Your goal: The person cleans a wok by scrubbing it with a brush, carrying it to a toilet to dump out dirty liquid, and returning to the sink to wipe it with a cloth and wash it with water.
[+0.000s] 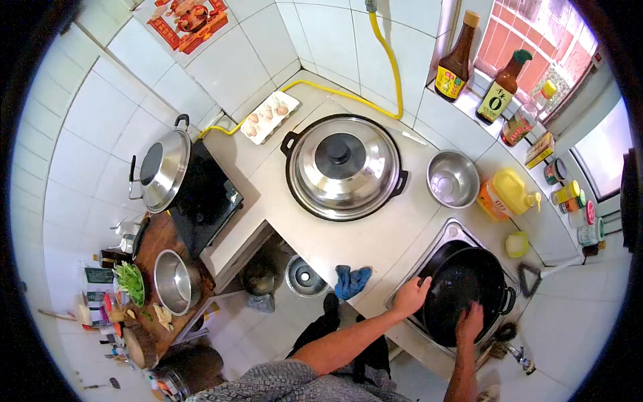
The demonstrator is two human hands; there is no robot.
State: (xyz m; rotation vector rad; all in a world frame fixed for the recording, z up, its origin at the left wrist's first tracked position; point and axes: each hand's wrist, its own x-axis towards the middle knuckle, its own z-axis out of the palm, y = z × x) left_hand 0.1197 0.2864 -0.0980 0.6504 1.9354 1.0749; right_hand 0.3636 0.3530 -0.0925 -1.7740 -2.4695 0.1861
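A black wok (pixel 462 285) sits tilted in the metal sink (pixel 457 229), with one loop handle showing on its right side. My left hand (pixel 410 297) is closed on the wok's left edge, thumb on top; any handle there is hidden under the fingers. Over the near part of the wok's inside, my right hand (pixel 470 323) points down with its fingers curled together. Whatever it may hold against the dark surface cannot be made out. A faucet (pixel 521 358) is at the sink's near right corner.
A blue cloth (pixel 352 281) lies at the counter edge. Behind are a lidded pan (pixel 339 161), a steel bowl (pixel 453 178) and a yellow jug (pixel 506 191). Bottles (pixel 499 94) line the sill. To the left stand a black stove (pixel 207 194) and a steel pot (pixel 175 281).
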